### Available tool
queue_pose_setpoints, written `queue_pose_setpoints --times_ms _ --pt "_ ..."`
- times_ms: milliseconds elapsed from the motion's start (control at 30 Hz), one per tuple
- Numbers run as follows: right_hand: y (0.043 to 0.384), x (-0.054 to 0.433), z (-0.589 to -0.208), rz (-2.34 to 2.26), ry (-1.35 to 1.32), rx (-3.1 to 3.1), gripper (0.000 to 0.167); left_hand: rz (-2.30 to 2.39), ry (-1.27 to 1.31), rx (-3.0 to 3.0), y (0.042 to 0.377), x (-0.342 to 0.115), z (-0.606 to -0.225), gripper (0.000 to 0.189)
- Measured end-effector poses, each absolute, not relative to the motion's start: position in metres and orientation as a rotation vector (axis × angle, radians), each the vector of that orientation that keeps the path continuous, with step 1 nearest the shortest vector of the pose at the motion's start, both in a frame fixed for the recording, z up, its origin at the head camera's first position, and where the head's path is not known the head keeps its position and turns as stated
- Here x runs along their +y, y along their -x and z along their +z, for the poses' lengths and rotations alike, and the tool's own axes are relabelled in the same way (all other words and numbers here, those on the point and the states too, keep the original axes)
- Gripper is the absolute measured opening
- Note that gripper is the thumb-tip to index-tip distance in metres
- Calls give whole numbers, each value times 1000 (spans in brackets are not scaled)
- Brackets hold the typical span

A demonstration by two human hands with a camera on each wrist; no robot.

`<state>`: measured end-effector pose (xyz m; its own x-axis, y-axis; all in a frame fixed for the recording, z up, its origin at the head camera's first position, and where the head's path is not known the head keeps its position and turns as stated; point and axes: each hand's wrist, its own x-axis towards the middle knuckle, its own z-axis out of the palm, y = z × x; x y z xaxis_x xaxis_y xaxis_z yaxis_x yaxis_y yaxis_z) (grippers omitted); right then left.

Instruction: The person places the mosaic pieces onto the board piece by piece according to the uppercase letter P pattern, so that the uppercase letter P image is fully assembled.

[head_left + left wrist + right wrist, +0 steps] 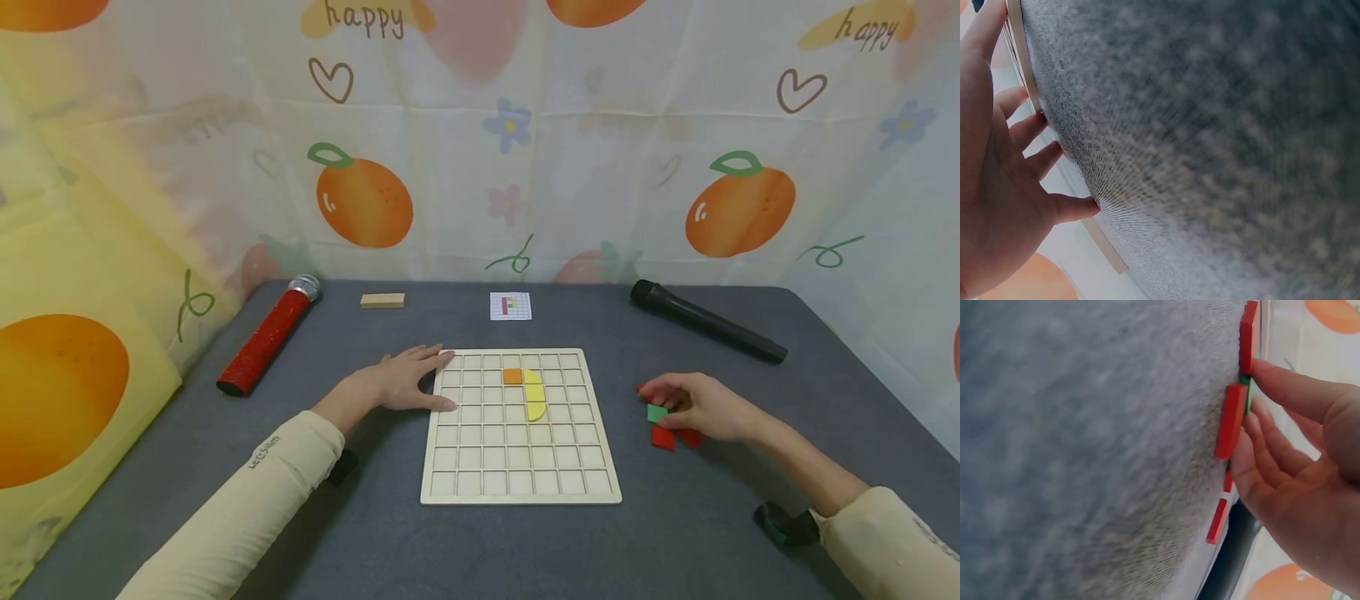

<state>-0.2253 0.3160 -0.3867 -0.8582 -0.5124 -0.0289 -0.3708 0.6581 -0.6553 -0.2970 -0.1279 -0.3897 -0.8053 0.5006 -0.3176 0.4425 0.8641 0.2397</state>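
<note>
A pale wooden grid board lies on the table. One orange square tile sits in its upper part, beside a column of yellow tiles with rounded ends. My left hand rests at the board's left edge, fingers spread and thumb on the rim. To the right of the board, my right hand pinches a small green tile between thumb and fingers. Several red tiles lie around and partly under that hand; in the right wrist view a red tile partly hides the green one.
Behind the board lie a small wooden block and a card with a coloured grid pattern. A red microphone lies at the back left, a black microphone at the back right. A printed cloth hangs behind the table.
</note>
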Motion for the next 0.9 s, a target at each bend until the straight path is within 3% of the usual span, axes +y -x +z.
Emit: queue_pose_setpoints --times_ms 500,900 --pt "227 311 -388 -998 666 2590 41 209 -713 2653 297 -129 -390 96" --pt "224 311 -383 -1032 610 2677 23 205 -706 2663 298 -128 -391 97"
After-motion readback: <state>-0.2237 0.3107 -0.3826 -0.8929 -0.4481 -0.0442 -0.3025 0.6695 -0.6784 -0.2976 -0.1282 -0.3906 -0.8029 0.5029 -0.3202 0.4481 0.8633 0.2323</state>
